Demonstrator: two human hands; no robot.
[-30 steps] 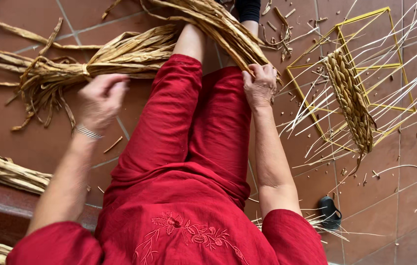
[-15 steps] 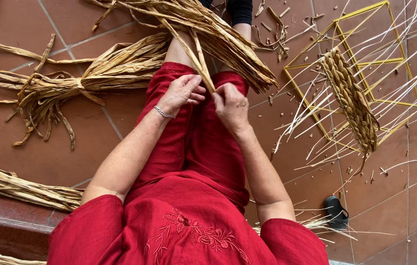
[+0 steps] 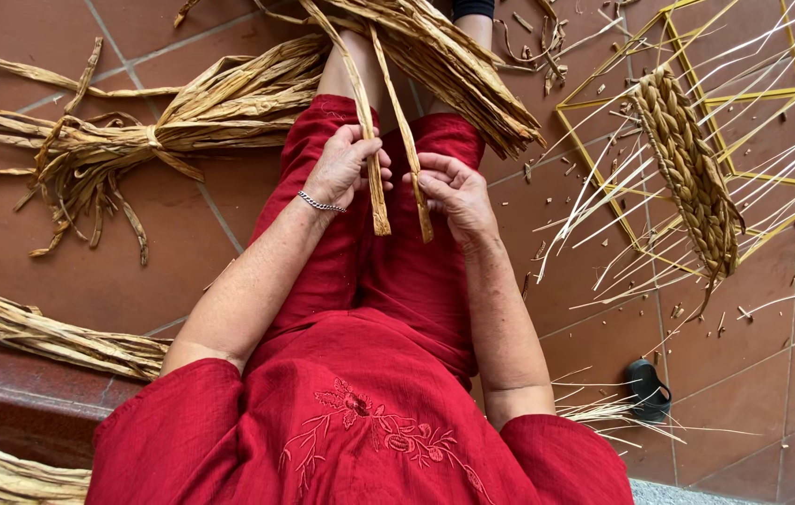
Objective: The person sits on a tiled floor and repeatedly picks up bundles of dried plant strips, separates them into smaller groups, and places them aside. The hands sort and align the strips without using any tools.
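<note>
Left hand (image 3: 346, 168) grip closed on flat dry tan leaf strip (image 3: 371, 159); right hand (image 3: 454, 192) pinched second strip (image 3: 409, 154) over red-trousered lap (image 3: 388, 271). Strip tops hidden in fibrous bundle (image 3: 454, 61), cut off at top edge.

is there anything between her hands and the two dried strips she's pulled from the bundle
Nothing visible. The left hand already grips one dried strip, and the right hand holds the other strip. Both strips run up over the red trousers to the bundle across the legs.
</note>
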